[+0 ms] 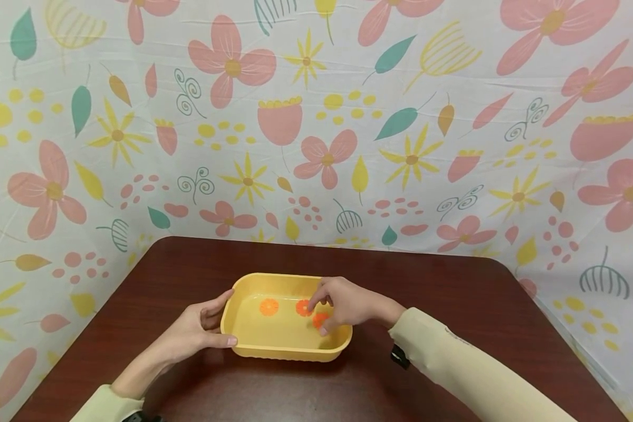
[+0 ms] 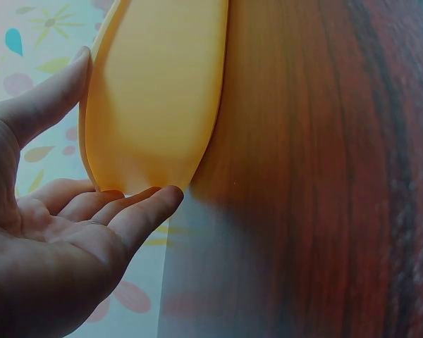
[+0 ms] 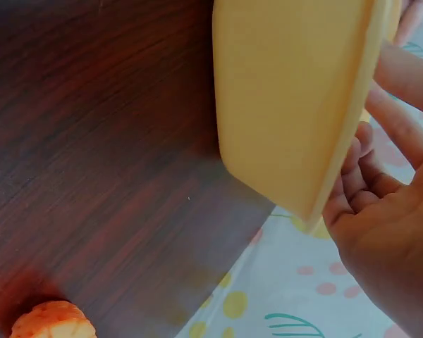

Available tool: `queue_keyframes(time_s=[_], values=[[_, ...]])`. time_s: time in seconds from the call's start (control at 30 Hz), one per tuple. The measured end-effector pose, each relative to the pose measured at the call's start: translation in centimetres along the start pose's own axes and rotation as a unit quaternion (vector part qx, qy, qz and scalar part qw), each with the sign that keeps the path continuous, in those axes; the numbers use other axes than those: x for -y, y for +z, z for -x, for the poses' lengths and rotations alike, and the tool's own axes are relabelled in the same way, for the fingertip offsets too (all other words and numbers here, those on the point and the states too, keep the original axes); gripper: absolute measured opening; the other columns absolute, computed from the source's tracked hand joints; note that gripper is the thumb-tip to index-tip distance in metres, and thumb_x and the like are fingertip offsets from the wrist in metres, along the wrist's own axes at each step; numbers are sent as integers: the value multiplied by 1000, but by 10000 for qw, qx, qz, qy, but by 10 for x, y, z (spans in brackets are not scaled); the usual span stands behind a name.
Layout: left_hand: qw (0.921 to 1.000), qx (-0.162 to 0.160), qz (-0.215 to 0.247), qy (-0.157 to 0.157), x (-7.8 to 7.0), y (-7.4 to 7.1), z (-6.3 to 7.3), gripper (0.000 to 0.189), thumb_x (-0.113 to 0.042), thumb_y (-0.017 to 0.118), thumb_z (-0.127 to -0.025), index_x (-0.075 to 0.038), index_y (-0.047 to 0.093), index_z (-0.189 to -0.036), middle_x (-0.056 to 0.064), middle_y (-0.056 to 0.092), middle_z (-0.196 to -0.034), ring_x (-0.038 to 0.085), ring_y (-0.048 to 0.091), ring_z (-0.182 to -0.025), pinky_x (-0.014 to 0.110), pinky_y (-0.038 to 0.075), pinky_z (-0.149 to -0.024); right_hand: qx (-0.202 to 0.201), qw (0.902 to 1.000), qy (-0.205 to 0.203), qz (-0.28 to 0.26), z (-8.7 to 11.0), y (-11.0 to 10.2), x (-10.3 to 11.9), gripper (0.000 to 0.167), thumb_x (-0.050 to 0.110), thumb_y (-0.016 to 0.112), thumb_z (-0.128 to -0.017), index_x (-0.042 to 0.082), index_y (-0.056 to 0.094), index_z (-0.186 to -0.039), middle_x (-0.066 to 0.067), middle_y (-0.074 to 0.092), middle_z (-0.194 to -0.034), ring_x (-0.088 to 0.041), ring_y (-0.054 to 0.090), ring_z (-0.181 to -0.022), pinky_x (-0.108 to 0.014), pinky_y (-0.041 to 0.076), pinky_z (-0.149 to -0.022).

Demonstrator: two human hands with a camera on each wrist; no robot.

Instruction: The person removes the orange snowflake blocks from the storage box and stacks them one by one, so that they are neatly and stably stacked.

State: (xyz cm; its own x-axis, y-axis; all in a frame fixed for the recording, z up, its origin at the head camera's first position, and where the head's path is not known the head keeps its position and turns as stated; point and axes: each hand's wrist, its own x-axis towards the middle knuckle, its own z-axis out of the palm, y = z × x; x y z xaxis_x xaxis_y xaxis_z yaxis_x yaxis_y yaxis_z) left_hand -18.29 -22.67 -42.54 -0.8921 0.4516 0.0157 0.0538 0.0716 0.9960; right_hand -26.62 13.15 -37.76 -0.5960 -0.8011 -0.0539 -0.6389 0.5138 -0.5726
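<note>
A yellow rectangular tray (image 1: 286,353) with raised walls sits on the table. My left hand (image 1: 200,325) holds its left end, the thumb at the near corner and the fingers along the side; the left wrist view shows this hand (image 2: 63,232) against the tray wall (image 2: 155,91). Over the tray's right wall reaches my right hand (image 1: 348,302), thumb and fingers apart. Three orange citrus-slice pieces lie inside: one slice (image 1: 268,307) left of middle, another slice (image 1: 303,308) by the right fingertips, and a third slice (image 1: 319,320) beside the thumb, partly covered.
In the right wrist view, another orange piece (image 3: 53,322) with a pale cut face rests on the dark wooden table (image 3: 99,155). A flower-printed cloth (image 1: 327,117) hangs behind and beside the table.
</note>
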Motion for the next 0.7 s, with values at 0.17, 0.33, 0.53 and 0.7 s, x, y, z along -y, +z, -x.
queue_keyframes(time_s=[0.17,0.33,0.53,0.7], values=[[10000,24,30,-6,0,0,0,102,0,83,-89,6,16,-165,29,21,-168,49,41,-144,33,55,-98,256,9993,13,280,-7,0,-3,37,10,97,-74,7,82,-108,-10,66,-100,-29,57,-91,-28,47,-75],[10000,9,-2,2,0,0,-1,102,-1,84,-89,6,17,-165,28,21,-168,48,40,-144,33,55,-99,345,9981,51,505,-15,3,-5,37,8,99,-70,6,83,-103,-9,68,-94,-21,53,-85,-27,46,-74],[10000,-28,-9,12,-1,0,0,104,-1,85,-87,7,17,-165,28,20,-168,49,40,-144,34,54,-99,363,9947,143,952,-25,11,-4,31,0,97,-67,7,83,-94,-4,68,-83,-13,48,-76,-25,44,-68],[10000,-30,-6,-5,-1,-1,0,104,-1,85,-87,6,17,-165,29,21,-168,48,41,-144,33,55,-99,335,9914,373,1209,-28,14,1,31,-10,91,-66,7,83,-90,-1,67,-82,-13,47,-74,-24,45,-66]])
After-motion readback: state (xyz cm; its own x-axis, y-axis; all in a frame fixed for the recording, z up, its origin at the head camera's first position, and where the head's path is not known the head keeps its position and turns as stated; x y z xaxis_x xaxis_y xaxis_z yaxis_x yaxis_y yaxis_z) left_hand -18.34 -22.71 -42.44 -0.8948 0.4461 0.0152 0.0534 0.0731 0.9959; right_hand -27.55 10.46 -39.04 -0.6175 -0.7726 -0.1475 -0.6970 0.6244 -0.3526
